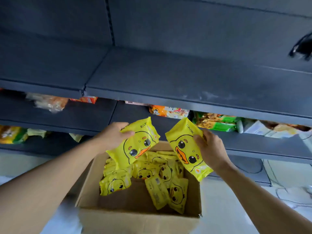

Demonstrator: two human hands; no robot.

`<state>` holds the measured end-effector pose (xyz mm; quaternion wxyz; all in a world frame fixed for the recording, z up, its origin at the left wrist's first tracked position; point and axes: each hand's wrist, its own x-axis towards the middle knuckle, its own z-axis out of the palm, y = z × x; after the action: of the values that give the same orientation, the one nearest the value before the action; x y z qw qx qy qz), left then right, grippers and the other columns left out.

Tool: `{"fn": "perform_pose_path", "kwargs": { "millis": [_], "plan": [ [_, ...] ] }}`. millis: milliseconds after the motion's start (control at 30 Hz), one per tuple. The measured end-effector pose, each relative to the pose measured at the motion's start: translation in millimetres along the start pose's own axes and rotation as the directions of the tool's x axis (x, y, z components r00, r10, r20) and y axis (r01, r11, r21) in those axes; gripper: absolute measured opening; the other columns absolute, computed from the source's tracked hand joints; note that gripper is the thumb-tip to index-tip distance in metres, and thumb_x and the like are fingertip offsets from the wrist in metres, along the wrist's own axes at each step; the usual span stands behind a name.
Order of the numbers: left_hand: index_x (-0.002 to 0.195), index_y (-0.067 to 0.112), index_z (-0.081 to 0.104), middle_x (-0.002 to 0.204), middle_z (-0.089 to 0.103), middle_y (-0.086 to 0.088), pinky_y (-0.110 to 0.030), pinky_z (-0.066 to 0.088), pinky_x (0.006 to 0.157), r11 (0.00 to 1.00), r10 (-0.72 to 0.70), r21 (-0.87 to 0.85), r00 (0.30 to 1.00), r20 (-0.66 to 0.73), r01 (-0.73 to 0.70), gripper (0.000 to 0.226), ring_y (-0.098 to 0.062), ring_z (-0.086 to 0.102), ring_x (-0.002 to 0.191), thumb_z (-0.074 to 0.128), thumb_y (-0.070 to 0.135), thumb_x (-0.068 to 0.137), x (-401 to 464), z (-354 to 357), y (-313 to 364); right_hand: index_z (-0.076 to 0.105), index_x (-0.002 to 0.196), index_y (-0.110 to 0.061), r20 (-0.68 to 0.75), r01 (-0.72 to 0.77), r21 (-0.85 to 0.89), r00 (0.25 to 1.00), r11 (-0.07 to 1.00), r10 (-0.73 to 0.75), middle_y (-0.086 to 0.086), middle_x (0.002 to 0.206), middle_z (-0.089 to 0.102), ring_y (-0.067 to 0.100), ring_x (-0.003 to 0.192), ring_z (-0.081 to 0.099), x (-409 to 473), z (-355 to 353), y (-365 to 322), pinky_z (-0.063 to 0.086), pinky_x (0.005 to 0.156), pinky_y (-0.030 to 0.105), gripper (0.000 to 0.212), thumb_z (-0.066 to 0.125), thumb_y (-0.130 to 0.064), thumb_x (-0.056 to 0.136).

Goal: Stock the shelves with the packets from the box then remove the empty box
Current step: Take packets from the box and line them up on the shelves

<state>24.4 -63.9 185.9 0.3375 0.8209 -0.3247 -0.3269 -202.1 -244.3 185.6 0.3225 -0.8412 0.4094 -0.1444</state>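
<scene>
An open cardboard box stands on the floor below me, holding several yellow packets printed with a duck face. My left hand grips one yellow duck packet by its upper left edge, above the box. My right hand grips a second yellow duck packet by its right edge, tilted, over the box's right side. Both packets hang in front of the dark shelves. The wide top shelf is bare.
The lower shelves carry other snack packs: orange ones, green ones, pale ones at the left. A dark object sits at the far right of the top shelf. Cables lie on the pale floor at right.
</scene>
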Motion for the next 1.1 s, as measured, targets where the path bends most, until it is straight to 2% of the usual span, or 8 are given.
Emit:
{"fn": "perform_pose_path", "kwargs": {
  "millis": [133,233,333,500,633,833,967,1100],
  "plan": [
    [0.079,0.008,0.063,0.072,0.064,0.000,-0.031,0.041,0.064,0.989,0.141,0.055,0.990,0.001,-0.141,0.024,-0.018,0.053,0.063,0.057,0.026,0.093,-15,4,81,0.052,0.078,-0.007,-0.076,0.063,-0.011,0.995,0.998,-0.064,0.003,0.060,0.046,0.018,0.052,0.039,-13,-83,-11,0.028,0.047,0.023,0.021,0.048,-0.019,0.095],
    [0.083,0.011,0.065,0.077,0.068,0.001,-0.030,0.045,0.068,0.966,0.244,0.089,0.970,0.006,-0.243,0.026,-0.019,0.060,0.069,0.055,0.033,0.093,-33,19,151,0.053,0.084,-0.004,-0.139,0.069,-0.017,0.988,0.997,-0.071,0.005,0.064,0.052,0.022,0.059,0.045,-27,-152,-9,0.033,0.050,0.028,0.024,0.046,-0.023,0.097],
    [0.076,0.006,0.058,0.070,0.056,-0.004,-0.028,0.035,0.060,0.939,0.310,0.160,0.951,0.001,-0.306,0.029,-0.015,0.046,0.063,0.052,0.027,0.096,-58,42,220,0.048,0.075,-0.013,-0.205,0.075,-0.036,0.975,0.997,-0.081,-0.002,0.061,0.047,0.017,0.056,0.044,-45,-222,5,0.030,0.044,0.020,0.027,0.043,-0.026,0.098],
    [0.081,0.000,0.059,0.071,0.060,-0.018,-0.029,0.037,0.060,0.898,0.413,0.181,0.910,-0.034,-0.400,0.031,-0.017,0.049,0.062,0.052,0.027,0.095,-97,89,321,0.043,0.068,-0.019,-0.300,0.105,-0.040,0.947,0.994,-0.112,-0.001,0.059,0.046,0.014,0.051,0.042,-78,-335,36,0.030,0.047,0.027,0.031,0.043,-0.029,0.098],
    [0.079,0.000,0.057,0.066,0.051,-0.009,-0.030,0.031,0.057,0.836,0.514,0.278,0.853,-0.092,-0.474,0.033,-0.017,0.042,0.059,0.052,0.030,0.095,-123,124,394,0.043,0.068,-0.015,-0.386,0.124,-0.065,0.912,0.990,-0.140,0.002,0.062,0.047,0.021,0.059,0.043,-98,-412,59,0.030,0.052,0.031,0.031,0.044,-0.028,0.096],
    [0.076,0.018,0.056,0.078,0.059,-0.004,-0.031,0.035,0.064,0.784,0.591,0.302,0.800,-0.101,-0.542,0.025,-0.016,0.048,0.069,0.051,0.036,0.093,-147,158,486,0.041,0.066,-0.013,-0.505,0.124,-0.063,0.852,0.990,-0.139,0.002,0.059,0.045,0.018,0.054,0.040,-114,-507,79,0.030,0.052,0.031,0.033,0.047,-0.029,0.095],
    [0.093,0.011,0.063,0.095,0.068,-0.002,-0.035,0.046,0.078,0.732,0.652,0.325,0.753,-0.082,-0.599,0.026,-0.021,0.062,0.090,0.051,0.034,0.095,-150,167,539,0.048,0.071,-0.012,-0.555,0.140,-0.060,0.818,0.988,-0.149,0.002,0.061,0.048,0.017,0.055,0.043,-108,-556,86,0.031,0.050,0.029,0.030,0.046,-0.029,0.096],
    [0.110,0.009,0.063,0.112,0.066,-0.004,-0.036,0.045,0.089,0.701,0.690,0.346,0.716,-0.108,-0.623,0.032,-0.021,0.060,0.103,0.052,0.035,0.094,-137,166,591,0.046,0.067,-0.015,-0.608,0.137,-0.084,0.778,0.987,-0.159,0.002,0.061,0.047,0.016,0.055,0.042,-90,-597,92,0.029,0.048,0.028,0.031,0.047,-0.028,0.095]
  ]
}}
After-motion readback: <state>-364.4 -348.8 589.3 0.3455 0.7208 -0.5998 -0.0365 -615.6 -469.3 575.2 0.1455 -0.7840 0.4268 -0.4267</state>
